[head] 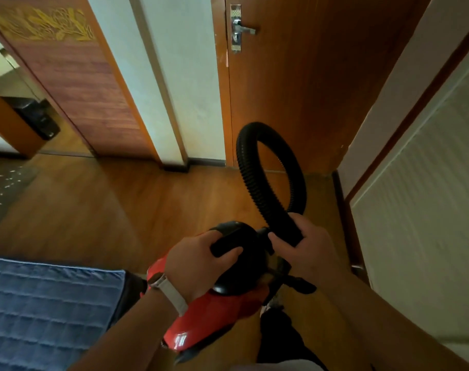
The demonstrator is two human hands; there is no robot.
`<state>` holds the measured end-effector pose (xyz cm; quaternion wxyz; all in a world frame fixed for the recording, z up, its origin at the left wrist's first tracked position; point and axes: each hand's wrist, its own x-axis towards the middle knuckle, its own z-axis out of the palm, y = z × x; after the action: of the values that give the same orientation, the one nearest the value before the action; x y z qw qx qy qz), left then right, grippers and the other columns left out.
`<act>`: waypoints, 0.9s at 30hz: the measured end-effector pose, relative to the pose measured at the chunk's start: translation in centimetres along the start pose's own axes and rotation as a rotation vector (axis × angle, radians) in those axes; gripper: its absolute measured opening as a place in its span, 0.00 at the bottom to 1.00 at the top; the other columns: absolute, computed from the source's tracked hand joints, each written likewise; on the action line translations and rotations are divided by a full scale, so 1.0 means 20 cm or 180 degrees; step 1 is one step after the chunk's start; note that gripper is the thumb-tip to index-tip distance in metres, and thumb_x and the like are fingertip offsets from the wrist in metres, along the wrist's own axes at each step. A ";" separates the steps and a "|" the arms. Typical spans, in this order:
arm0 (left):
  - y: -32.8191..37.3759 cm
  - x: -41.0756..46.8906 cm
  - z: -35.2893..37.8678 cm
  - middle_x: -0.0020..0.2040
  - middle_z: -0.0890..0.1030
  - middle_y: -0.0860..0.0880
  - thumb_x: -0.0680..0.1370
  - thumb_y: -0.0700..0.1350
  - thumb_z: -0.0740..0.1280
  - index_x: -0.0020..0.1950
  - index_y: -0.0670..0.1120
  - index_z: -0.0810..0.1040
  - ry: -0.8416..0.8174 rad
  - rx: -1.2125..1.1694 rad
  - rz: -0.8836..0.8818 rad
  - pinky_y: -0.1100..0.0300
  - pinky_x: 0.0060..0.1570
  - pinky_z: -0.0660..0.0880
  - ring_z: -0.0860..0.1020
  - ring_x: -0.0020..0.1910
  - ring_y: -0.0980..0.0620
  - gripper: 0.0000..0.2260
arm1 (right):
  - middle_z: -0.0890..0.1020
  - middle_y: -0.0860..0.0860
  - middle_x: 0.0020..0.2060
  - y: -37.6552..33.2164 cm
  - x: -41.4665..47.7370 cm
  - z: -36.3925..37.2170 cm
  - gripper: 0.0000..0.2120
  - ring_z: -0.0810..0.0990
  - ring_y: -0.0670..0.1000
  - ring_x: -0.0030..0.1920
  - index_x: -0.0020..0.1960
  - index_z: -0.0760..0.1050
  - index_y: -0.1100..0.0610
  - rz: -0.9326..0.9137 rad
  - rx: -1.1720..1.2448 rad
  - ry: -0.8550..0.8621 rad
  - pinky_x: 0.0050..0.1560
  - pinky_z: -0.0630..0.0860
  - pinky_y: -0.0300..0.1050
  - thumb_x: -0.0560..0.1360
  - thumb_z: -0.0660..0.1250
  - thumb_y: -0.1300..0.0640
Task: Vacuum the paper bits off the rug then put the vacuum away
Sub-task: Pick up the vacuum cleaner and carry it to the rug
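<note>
Head view: looks down at the floor before the wooden door (pixel 295 76).
Vacuum (pixel 222 303): red, held up near the door, in front of it.
Left hand (pixel 198 261): fingers curled round the black top handle (pixel 225 243).
Right hand (pixel 308 247): closed round the hose (pixel 254 162) end; the hose loops upward.
Rug (pixel 5 188): far left of the door, white paper bits (pixel 11 180) on it.
Progress: vacuuming seems not begun; putting away is also left.

Watch (pixel 156 279) on the wrist behind the left grip (pixel 198 261): small pale metal case, white strap (pixel 176 299) wrapping the wrist. Left forearm (pixel 126 330) bare back to the frame edge. Right forearm (pixel 375 317) bare from the right grip (pixel 305 253) back likewise. Trousers (pixel 281 338) dark, near black, showing between the two forearms. Pale cloth (pixel 276 368) at the bottom edge; garment cannot be told.
</note>
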<state>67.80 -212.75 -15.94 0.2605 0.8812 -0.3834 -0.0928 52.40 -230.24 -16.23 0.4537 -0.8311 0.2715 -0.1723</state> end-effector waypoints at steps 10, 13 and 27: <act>0.00 0.85 -0.03 0.30 0.79 0.53 0.72 0.66 0.68 0.45 0.54 0.79 0.0240 0.0009 -0.0954 0.51 0.32 0.78 0.78 0.29 0.56 0.16 | 0.72 0.44 0.29 0.06 1.13 -0.06 0.08 0.73 0.43 0.29 0.51 0.76 0.51 -0.0304 0.0057 -0.0716 0.29 0.68 0.33 0.76 0.71 0.50; -0.01 1.04 -0.08 0.28 0.78 0.54 0.69 0.68 0.66 0.43 0.53 0.79 0.0545 0.0034 -0.1035 0.51 0.30 0.77 0.77 0.28 0.56 0.19 | 0.72 0.46 0.31 0.02 1.40 -0.09 0.09 0.74 0.41 0.30 0.54 0.76 0.54 -0.0437 0.0089 -0.0898 0.31 0.69 0.32 0.76 0.72 0.55; -0.52 1.80 -0.24 0.31 0.80 0.56 0.70 0.62 0.72 0.41 0.55 0.81 0.0826 -0.0808 -0.1366 0.52 0.30 0.79 0.80 0.31 0.58 0.12 | 0.73 0.40 0.30 -0.18 2.39 0.34 0.14 0.77 0.36 0.35 0.56 0.79 0.53 -0.0906 -0.0160 -0.0962 0.33 0.69 0.28 0.73 0.75 0.53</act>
<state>100.92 -231.08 -15.98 0.3900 0.9071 -0.1367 -0.0796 95.04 -253.25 -14.78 0.4394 -0.8885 0.0844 -0.1013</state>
